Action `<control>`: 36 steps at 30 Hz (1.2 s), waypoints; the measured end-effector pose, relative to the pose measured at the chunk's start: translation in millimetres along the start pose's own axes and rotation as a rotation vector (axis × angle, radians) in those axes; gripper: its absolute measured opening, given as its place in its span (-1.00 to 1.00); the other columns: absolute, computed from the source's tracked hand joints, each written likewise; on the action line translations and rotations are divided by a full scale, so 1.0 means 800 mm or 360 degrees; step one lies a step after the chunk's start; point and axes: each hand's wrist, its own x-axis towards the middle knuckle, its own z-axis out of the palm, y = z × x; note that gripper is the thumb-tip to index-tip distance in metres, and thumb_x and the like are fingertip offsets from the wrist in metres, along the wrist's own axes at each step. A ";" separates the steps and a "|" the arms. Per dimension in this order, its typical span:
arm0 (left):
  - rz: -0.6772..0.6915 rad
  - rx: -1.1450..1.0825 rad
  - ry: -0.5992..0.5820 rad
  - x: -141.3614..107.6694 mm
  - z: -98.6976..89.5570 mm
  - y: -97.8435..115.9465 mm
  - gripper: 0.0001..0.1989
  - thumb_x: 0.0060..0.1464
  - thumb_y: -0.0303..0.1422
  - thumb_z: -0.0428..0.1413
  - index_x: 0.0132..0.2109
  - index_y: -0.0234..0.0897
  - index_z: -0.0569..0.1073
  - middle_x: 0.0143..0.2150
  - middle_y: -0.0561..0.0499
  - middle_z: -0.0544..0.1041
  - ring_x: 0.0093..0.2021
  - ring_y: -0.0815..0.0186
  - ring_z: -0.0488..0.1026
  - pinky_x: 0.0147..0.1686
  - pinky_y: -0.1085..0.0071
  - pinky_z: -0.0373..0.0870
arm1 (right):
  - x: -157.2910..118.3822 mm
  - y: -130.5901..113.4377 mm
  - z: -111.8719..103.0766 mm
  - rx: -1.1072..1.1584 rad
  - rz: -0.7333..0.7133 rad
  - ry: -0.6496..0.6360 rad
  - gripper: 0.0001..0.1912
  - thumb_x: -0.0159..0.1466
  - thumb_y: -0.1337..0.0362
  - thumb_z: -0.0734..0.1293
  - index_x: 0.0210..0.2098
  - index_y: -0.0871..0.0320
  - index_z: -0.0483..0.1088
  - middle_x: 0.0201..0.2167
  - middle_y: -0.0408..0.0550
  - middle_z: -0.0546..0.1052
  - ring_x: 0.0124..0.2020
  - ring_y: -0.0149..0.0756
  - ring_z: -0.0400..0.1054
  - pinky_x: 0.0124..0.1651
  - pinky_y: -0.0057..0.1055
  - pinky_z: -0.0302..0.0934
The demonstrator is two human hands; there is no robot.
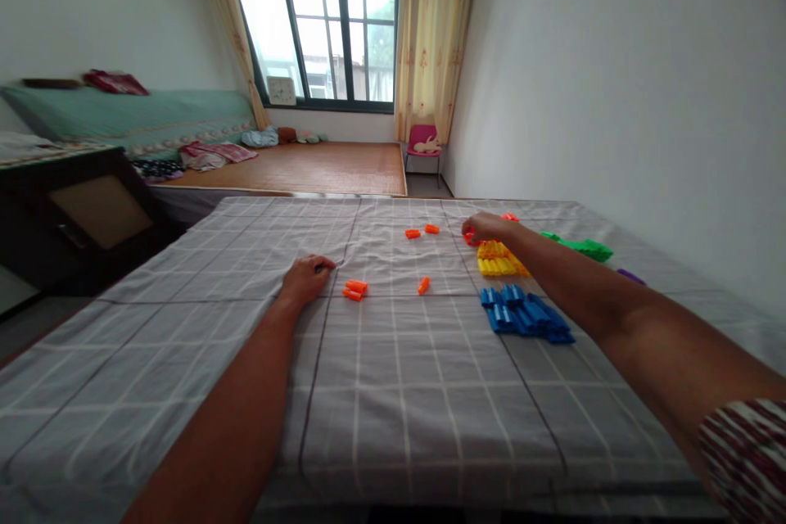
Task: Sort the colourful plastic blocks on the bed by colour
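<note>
Daylight is coming through the window (319, 33), and a grey checked cloth (393, 426) is covering the surface before you. Your right hand (485, 228) is pointing its fingers down at the red pieces (472, 238), just beyond the yellow pile (497, 265). The fingertips seem to be touching one piece, but whether they are grasping it, I cannot tell. Your left hand (307, 274) is resting on the cloth, fingers loosely curled; whether they are holding something, I also cannot tell. Just beside it, a close pair of orange pieces (357, 286) is lying, with a single orange piece (423, 286) farther right.

For good handling, I would advise pinching one piece lightly by its sides and lifting it straight, so that your wrist is not brushing the yellow pile and your right forearm (602, 303) is not disturbing the blue pile (528, 315) or the green pile (586, 249).

About containers: these pieces are lying directly on the cloth, not in any visible box. At left, a dark cabinet (116, 172) is standing, its contents not showing.
</note>
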 end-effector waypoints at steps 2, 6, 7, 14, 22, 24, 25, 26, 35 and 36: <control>-0.0008 0.0011 -0.0007 0.000 -0.001 0.001 -0.70 0.02 -0.38 0.00 -0.20 -0.19 0.60 -0.13 0.00 0.60 -0.08 0.24 0.48 -0.03 0.39 0.37 | 0.000 -0.002 0.000 -0.0032 0.0082 0.0028 -0.58 0.05 0.22 0.45 -0.06 0.05 0.52 -0.13 -0.06 0.59 -0.18 -0.19 0.45 -0.23 -0.43 0.25; -0.0017 0.0046 -0.0007 0.000 0.000 -0.001 -0.72 0.02 -0.38 0.01 -0.21 -0.16 0.60 -0.13 0.03 0.60 -0.07 0.24 0.48 -0.02 0.40 0.37 | 0.016 -0.030 -0.010 0.0080 -0.0016 0.0255 -0.54 0.14 0.23 0.41 0.05 0.04 0.45 0.01 -0.04 0.53 -0.05 -0.21 0.41 -0.07 -0.43 0.25; -0.0016 0.0051 -0.0004 0.000 0.001 -0.001 -0.72 0.02 -0.38 0.01 -0.21 -0.15 0.60 -0.14 0.03 0.60 -0.07 0.24 0.47 -0.02 0.40 0.37 | 0.024 -0.043 -0.012 0.0108 -0.0062 0.0311 -0.54 0.18 0.24 0.38 0.09 0.04 0.42 0.05 -0.04 0.50 -0.01 -0.21 0.40 -0.03 -0.42 0.24; -0.0033 0.0016 0.0005 -0.002 0.001 0.000 -0.70 0.02 -0.40 0.00 -0.20 -0.14 0.61 -0.15 0.04 0.60 -0.09 0.27 0.47 -0.02 0.40 0.36 | 0.071 -0.122 0.000 0.0147 0.0071 0.0297 -0.53 0.27 0.13 0.28 0.13 0.14 0.37 0.03 0.11 0.50 0.03 -0.12 0.39 -0.05 -0.38 0.25; -0.0026 0.0032 0.0016 0.000 0.001 0.000 -0.72 0.02 -0.38 0.01 -0.22 -0.15 0.61 -0.14 0.03 0.60 -0.08 0.24 0.47 -0.01 0.39 0.36 | 0.042 -0.110 -0.008 0.0173 -0.0167 0.0138 -0.69 0.15 0.35 0.37 -0.09 0.05 0.50 -0.13 -0.13 0.57 -0.18 -0.31 0.44 -0.22 -0.54 0.22; -0.0024 0.0032 0.0009 0.000 0.000 0.000 -0.71 0.02 -0.38 0.01 -0.21 -0.16 0.61 -0.14 0.02 0.60 -0.09 0.23 0.47 -0.01 0.37 0.36 | 0.031 -0.108 -0.011 0.0144 -0.0237 0.0089 -0.69 0.13 0.38 0.37 -0.11 0.08 0.51 -0.14 -0.10 0.57 -0.19 -0.29 0.44 -0.21 -0.53 0.23; -0.0025 0.0031 0.0004 0.000 0.000 0.000 -0.71 0.01 -0.39 0.01 -0.21 -0.16 0.61 -0.14 0.01 0.60 -0.09 0.23 0.47 -0.02 0.37 0.37 | 0.025 -0.107 -0.012 0.0133 -0.0252 0.0079 -0.69 0.13 0.38 0.37 -0.11 0.09 0.50 -0.14 -0.09 0.57 -0.18 -0.28 0.44 -0.20 -0.52 0.23; -0.0027 0.0030 0.0000 0.000 -0.001 0.001 -0.71 0.01 -0.39 0.01 -0.21 -0.16 0.61 -0.14 0.01 0.60 -0.09 0.23 0.48 -0.02 0.37 0.37 | 0.020 -0.104 -0.014 0.0142 -0.0263 0.0084 -0.68 0.13 0.38 0.37 -0.10 0.09 0.49 -0.14 -0.08 0.57 -0.18 -0.28 0.44 -0.20 -0.51 0.24; -0.0014 0.0043 0.0007 0.001 -0.003 -0.002 -0.72 0.01 -0.38 0.01 -0.22 -0.12 0.60 -0.14 0.05 0.60 -0.09 0.26 0.49 -0.04 0.43 0.38 | -0.022 0.023 -0.041 0.0352 0.0049 0.0193 -0.48 0.06 0.32 0.43 0.05 0.13 0.44 -0.06 -0.06 0.55 -0.17 -0.28 0.45 -0.20 -0.51 0.29; -0.0011 0.0052 0.0007 0.002 -0.002 -0.004 -0.71 0.01 -0.38 0.00 -0.22 -0.12 0.60 -0.14 0.05 0.60 -0.09 0.26 0.49 -0.05 0.44 0.38 | -0.029 0.036 -0.039 0.0314 0.0062 0.0166 -0.49 0.05 0.31 0.43 0.02 0.13 0.46 -0.08 -0.06 0.56 -0.16 -0.26 0.45 -0.19 -0.49 0.29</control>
